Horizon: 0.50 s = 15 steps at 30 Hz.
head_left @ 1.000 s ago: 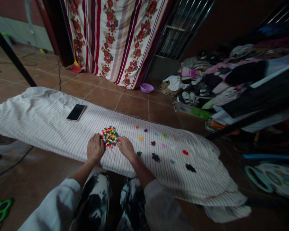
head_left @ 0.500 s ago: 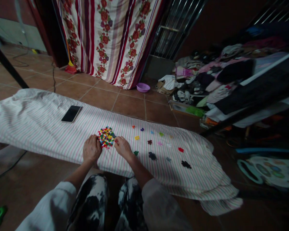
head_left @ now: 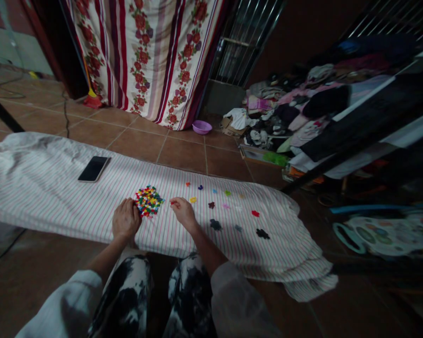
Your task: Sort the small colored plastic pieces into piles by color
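Observation:
A heap of small multicoloured pieces [head_left: 149,202], too small to name exactly, lies on a striped cloth [head_left: 74,206]. My left hand [head_left: 126,219] rests on the cloth with its fingers against the heap's left edge, and nothing shows in its grasp. To the right of the heap, my right hand [head_left: 183,212] pinches a small red piece between thumb and forefinger. Beyond that hand lie little groups sorted by colour, among them a yellow group [head_left: 193,200], a dark brown group [head_left: 211,205], a red group [head_left: 255,213], a dark grey group [head_left: 215,225] and a black group [head_left: 262,234].
A smartphone [head_left: 94,169] lies on the cloth left of the heap. On the tiled floor behind are a purple basin [head_left: 202,126] and a red broom [head_left: 92,100] by a floral curtain [head_left: 158,56]. Piled clothes [head_left: 296,108] fill the back right.
My right hand has moved away from the heap to the right with the small red piece in its fingers. My left hand stays at the heap's left edge. The whole view has shifted slightly.

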Available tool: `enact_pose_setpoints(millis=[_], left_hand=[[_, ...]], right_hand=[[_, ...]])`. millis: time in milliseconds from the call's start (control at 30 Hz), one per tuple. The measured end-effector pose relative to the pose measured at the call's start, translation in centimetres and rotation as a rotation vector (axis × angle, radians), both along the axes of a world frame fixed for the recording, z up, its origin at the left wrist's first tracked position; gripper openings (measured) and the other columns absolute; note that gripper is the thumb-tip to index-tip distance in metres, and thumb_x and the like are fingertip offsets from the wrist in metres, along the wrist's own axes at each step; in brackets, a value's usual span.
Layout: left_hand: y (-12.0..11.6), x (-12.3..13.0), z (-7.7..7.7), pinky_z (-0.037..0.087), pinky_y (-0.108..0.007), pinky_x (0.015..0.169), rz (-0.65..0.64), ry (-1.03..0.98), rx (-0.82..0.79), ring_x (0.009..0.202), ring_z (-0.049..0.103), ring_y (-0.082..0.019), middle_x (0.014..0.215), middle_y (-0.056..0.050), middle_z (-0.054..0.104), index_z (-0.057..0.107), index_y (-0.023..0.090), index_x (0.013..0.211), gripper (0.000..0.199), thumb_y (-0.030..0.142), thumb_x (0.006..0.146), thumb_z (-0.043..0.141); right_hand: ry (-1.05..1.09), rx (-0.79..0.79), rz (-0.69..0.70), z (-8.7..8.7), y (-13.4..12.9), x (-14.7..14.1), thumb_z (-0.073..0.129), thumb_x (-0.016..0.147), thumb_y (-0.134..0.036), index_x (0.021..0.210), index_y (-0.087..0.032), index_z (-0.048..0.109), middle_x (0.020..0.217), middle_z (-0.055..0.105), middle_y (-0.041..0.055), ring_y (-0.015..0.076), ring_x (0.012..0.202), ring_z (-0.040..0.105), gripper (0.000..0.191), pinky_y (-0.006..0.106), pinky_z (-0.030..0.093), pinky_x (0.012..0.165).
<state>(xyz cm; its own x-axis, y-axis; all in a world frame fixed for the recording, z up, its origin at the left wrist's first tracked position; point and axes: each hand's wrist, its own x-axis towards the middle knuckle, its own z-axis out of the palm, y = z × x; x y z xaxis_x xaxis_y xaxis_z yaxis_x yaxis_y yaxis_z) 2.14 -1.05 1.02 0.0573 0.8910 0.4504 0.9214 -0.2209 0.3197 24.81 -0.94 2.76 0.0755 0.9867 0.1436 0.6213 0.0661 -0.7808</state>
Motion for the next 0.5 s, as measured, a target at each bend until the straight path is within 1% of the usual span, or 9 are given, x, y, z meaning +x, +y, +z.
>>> enact_pose_setpoints(millis=[67,200,367,500], left_hand=[[0.0,0.0,0.1,0.039,-0.041,0.096,-0.003,-0.005,0.003,0.115,0.051,-0.026,0.113,-0.015,0.061,0.053,0.014,0.110,0.032,0.025,0.089,0.031],[-0.1,0.1,0.3,0.040,-0.041,0.094,0.004,-0.019,-0.001,0.112,0.053,-0.025,0.110,-0.014,0.062,0.054,0.015,0.108,0.030,0.025,0.088,0.033],[-0.1,0.1,0.4,0.040,-0.041,0.093,-0.008,-0.029,-0.002,0.108,0.055,-0.025,0.108,-0.014,0.062,0.054,0.015,0.108,0.030,0.025,0.088,0.033],[0.0,0.0,0.3,0.040,-0.040,0.094,-0.010,-0.026,0.001,0.110,0.054,-0.025,0.109,-0.013,0.062,0.053,0.016,0.108,0.031,0.025,0.088,0.032]], right_hand=[[0.047,-0.014,-0.035,-0.5,0.1,0.7,0.056,0.076,-0.013,0.090,-0.023,0.066,0.093,0.067,0.0002,0.0125,0.082,0.063,0.020,0.026,0.050,0.079],[0.116,-0.034,-0.062,-1.0,0.0,1.8,0.056,0.077,-0.020,0.091,-0.023,0.065,0.091,0.069,-0.0011,0.0126,0.081,0.065,0.017,0.028,0.051,0.079],[0.162,-0.031,-0.099,-0.7,-0.4,2.7,0.056,0.077,-0.023,0.090,-0.023,0.064,0.087,0.069,-0.0007,0.0136,0.081,0.066,0.015,0.028,0.052,0.077],[0.129,0.002,-0.122,-0.6,-0.8,3.4,0.055,0.079,-0.027,0.092,-0.023,0.064,0.087,0.069,-0.0003,0.0140,0.082,0.066,0.017,0.029,0.052,0.078]])
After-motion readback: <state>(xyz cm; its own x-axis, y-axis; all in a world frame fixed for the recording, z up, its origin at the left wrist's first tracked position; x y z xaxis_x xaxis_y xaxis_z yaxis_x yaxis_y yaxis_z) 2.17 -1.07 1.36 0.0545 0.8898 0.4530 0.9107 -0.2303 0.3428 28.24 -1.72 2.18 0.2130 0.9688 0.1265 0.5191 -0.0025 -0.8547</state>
